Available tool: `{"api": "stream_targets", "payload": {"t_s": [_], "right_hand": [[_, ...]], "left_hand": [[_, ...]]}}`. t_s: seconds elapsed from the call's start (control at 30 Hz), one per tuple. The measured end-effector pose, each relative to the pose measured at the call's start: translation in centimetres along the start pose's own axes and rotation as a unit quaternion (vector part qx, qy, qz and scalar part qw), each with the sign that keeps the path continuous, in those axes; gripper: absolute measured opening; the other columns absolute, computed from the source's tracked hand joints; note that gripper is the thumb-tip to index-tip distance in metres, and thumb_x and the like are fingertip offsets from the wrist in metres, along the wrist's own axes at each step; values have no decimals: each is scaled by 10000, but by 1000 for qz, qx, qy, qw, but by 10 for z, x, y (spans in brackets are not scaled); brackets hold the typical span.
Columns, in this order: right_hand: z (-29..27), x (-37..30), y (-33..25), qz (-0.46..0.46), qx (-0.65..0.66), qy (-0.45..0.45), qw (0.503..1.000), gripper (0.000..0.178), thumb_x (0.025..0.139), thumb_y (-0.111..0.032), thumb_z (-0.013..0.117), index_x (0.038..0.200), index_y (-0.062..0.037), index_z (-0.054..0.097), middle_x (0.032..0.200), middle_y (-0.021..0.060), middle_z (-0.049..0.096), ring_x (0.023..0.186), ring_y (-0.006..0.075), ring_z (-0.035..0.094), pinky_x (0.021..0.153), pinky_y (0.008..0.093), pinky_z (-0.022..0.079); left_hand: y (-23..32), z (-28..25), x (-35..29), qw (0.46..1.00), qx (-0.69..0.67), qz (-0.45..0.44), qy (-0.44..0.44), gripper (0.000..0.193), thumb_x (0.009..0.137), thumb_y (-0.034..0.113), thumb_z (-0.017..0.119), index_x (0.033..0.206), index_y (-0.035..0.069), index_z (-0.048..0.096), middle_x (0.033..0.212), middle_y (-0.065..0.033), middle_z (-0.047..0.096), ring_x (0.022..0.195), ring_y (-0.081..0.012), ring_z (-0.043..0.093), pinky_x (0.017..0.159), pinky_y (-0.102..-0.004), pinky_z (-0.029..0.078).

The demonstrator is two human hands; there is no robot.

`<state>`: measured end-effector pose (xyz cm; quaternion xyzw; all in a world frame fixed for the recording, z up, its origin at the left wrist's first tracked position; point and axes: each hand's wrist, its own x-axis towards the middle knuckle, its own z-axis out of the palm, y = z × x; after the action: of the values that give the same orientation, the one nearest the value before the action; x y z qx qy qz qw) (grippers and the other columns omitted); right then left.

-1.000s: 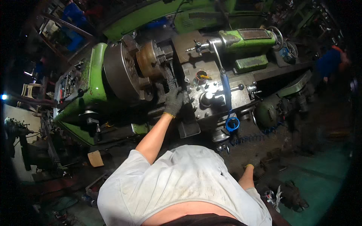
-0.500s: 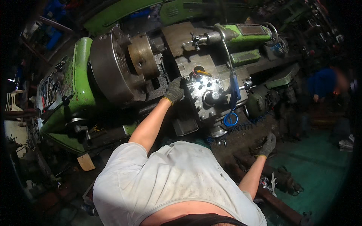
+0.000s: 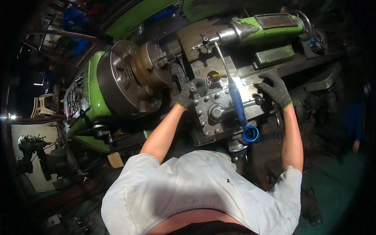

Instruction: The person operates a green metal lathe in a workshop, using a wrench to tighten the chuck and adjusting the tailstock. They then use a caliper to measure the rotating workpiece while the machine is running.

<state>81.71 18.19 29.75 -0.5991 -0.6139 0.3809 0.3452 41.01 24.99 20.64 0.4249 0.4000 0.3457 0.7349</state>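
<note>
My left hand (image 3: 188,96), in a dark grey knit glove, is closed at the left edge of the lathe's square tool post (image 3: 213,109). What its fingers hold there I cannot make out. Just left of it is a brownish round workpiece (image 3: 147,64) in the large chuck (image 3: 117,78). My right hand (image 3: 277,89), gloved alike, reaches over the carriage with fingers apart and nothing in them. It hovers near the black knob of the tool post lever (image 3: 258,100). A blue air gun (image 3: 237,102) with a long thin tube lies between my hands.
A green tailstock (image 3: 266,29) holds a drill bit (image 3: 201,46) at the back right. Behind the tool post sits a dark round cup (image 3: 212,78) with a yellow-handled item. A blue coiled hose (image 3: 250,134) hangs in front. Hand tools fill a tray (image 3: 74,98) on the green headstock.
My right hand has swung up from low at the right to over the carriage near the lever. My left hand stays at the tool post's left edge. The whole view has shifted.
</note>
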Motion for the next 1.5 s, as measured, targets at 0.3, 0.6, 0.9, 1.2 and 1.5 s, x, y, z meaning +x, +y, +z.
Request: {"api": "stream_targets", "payload": {"t_s": [0.3,0.6,0.9,1.2,1.5], "right_hand": [[81,93,-56,-139,-206,-162,955,535,902,-323,745,1389,-123,651,1126,178,735,1028,349,709,900,442,555],[119,124,-36,-169,-169,-73,968,365,971,-291,678,1224,-29,708,1187,223,714,1074,384,706,922,447,550],[110,104,-77,-276,-151,-30,949,616,846,-336,826,1398,-143,633,1149,172,728,1042,327,718,888,407,577],[142,118,-105,-245,-421,-171,856,610,887,-426,730,1426,-174,597,1040,160,760,940,362,737,787,455,572],[150,117,-110,-198,-439,-123,868,292,941,-346,666,1149,-141,656,913,183,744,837,372,740,702,502,567]], "left_hand": [[-19,5,19,983,96,108,112,197,1040,152,658,1186,21,645,1027,-45,671,890,-133,620,830,-288,544],[-20,8,24,812,519,237,121,479,857,296,796,1261,63,691,1205,-129,707,1117,-295,670,974,-408,529],[16,35,32,930,342,128,46,539,919,186,789,1405,42,608,1362,-118,663,1168,-234,670,1055,-358,531],[-12,24,32,958,235,159,-30,481,895,155,715,1359,59,630,1295,-153,660,1136,-266,654,1025,-396,495],[-17,17,43,808,505,287,101,465,806,142,692,1266,74,677,1146,-163,698,1039,-325,669,904,-464,507]]}}
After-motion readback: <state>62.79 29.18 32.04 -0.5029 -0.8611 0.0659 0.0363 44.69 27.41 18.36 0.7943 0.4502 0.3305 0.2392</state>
